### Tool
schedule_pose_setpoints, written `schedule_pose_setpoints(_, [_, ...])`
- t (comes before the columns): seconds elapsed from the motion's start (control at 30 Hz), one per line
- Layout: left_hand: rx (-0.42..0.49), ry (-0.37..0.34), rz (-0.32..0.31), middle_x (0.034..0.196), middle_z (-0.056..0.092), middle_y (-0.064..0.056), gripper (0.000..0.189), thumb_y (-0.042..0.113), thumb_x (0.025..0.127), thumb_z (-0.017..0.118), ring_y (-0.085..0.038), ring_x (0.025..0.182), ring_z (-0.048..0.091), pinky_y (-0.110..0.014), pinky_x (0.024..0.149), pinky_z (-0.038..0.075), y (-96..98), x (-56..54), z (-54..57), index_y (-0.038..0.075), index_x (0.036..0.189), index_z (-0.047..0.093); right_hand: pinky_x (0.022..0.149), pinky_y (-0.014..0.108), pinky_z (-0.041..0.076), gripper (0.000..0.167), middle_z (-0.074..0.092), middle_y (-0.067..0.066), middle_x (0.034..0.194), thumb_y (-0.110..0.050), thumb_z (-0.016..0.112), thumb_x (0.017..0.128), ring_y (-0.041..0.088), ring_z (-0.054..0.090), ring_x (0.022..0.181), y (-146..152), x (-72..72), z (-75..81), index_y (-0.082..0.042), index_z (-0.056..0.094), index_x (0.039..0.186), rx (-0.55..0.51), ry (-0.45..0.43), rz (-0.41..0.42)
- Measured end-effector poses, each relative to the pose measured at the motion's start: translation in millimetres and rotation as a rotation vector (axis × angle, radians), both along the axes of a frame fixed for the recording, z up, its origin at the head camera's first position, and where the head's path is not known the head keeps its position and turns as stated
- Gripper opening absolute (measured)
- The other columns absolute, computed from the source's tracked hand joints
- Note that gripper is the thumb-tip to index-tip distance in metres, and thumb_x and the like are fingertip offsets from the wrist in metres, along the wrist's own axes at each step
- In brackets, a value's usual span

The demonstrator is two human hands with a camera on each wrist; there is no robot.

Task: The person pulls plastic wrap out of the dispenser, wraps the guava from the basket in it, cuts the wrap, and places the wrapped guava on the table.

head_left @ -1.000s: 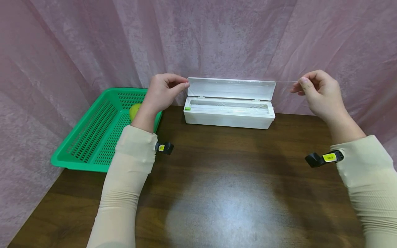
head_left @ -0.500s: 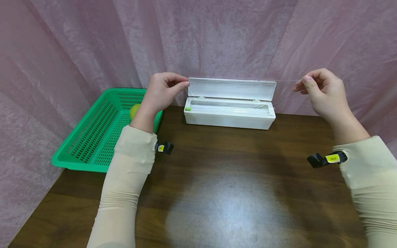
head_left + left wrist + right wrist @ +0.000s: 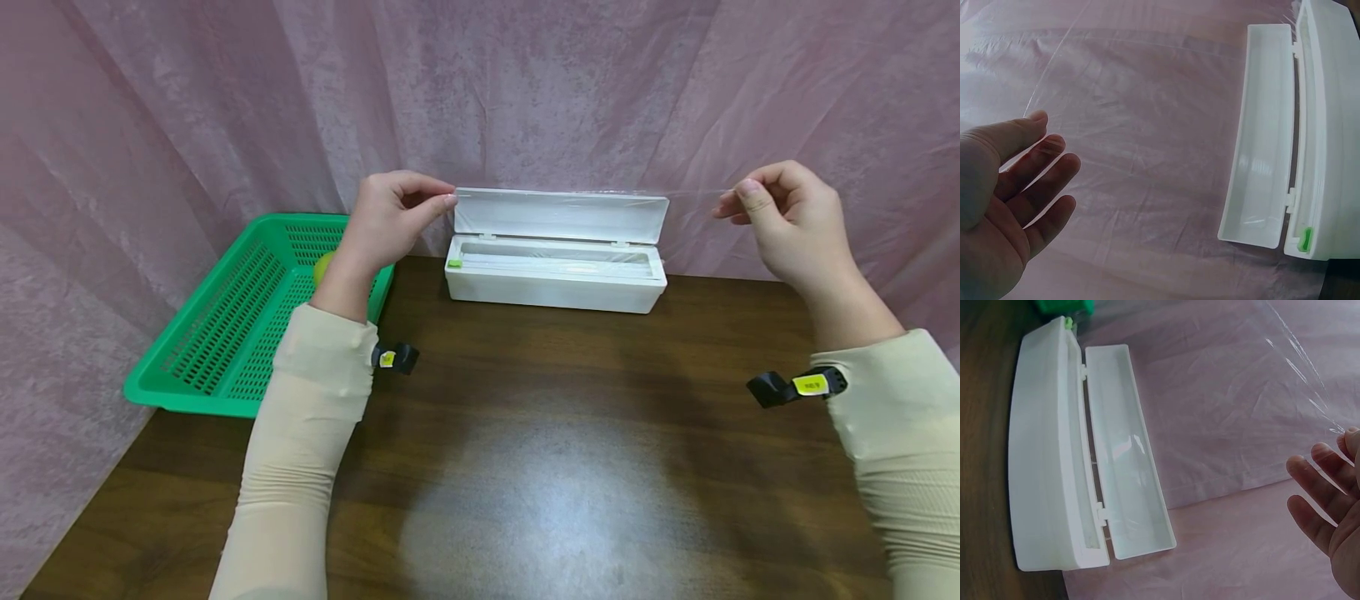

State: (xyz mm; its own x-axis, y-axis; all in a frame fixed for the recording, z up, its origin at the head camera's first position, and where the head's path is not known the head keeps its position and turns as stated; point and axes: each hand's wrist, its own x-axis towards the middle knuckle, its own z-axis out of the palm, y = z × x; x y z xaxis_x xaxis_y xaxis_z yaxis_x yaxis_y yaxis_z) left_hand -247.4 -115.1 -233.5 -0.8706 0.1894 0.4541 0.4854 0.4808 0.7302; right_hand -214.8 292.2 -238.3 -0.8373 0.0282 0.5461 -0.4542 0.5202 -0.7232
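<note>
Pink cloth (image 3: 225,100) hangs behind a dark wood counter (image 3: 525,467), and both hands are raised above its far edge. Between them a sheet of clear film (image 3: 690,193) is stretched taut at about the height of the open lid. The left hand (image 3: 386,218) pinches one corner of the film between thumb and forefinger, just beside the lid's left end. The right hand (image 3: 787,218) pinches the other corner the same way, well out past the lid's right end; in the right wrist view the film's creased edge (image 3: 1304,369) runs up from that fingertip.

Below and between the hands sits the white film dispenser (image 3: 555,287), its lid (image 3: 558,215) tipped up and back. The film runs down from the hands into the open trough, so the sheet appears drawn out but still joined to the roll. Judging by that, pulling out a length is done, while cutting it free is not. The roll itself lies inside the box and is hard to make out.

Beside the left hand, on its outer side, a green basket (image 3: 225,333) holds one yellow-green fruit (image 3: 324,268), mostly hidden behind the wrist; nothing else shows in it.
</note>
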Motion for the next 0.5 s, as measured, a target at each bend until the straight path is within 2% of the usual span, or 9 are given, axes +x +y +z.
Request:
schedule_pose_setpoints(0.17, [0.002, 0.002, 0.004, 0.101, 0.071, -0.013, 0.020, 0.017, 0.086, 0.070, -0.007, 0.079, 0.060, -0.016, 0.067, 0.047, -0.7, 1.0, 1.9, 0.003, 0.100, 0.074, 0.072, 0.007, 0.048, 0.008, 0.066, -0.021, 0.079, -0.012, 0.052, 0.096, -0.005, 0.065, 0.073, -0.5, 1.1, 1.8, -0.011, 0.059, 0.091, -0.014, 0.018, 0.009])
schedule_pose_setpoints(0.33, [-0.004, 0.011, 0.009, 0.100, 0.071, -0.012, 0.020, 0.018, 0.086, 0.070, -0.006, 0.078, 0.060, -0.016, 0.068, 0.048, -1.5, 1.9, 3.6, 0.004, 0.099, 0.074, 0.073, 0.007, 0.048, 0.008, 0.067, -0.020, 0.079, -0.011, 0.053, 0.096, -0.005, 0.065, 0.073, -1.2, 2.6, 3.7, -0.013, 0.059, 0.090, -0.029, 0.018, 0.014])
schedule_pose_setpoints(0.5, [0.007, 0.000, 0.008, 0.101, 0.071, -0.012, 0.021, 0.017, 0.085, 0.071, -0.005, 0.078, 0.061, -0.016, 0.069, 0.048, -2.1, 3.1, 5.6, 0.003, 0.100, 0.074, 0.073, 0.007, 0.048, 0.009, 0.067, -0.019, 0.080, -0.013, 0.053, 0.096, -0.004, 0.065, 0.074, -0.8, 3.2, 4.8, -0.007, 0.060, 0.092, -0.030, 0.028, 0.019])
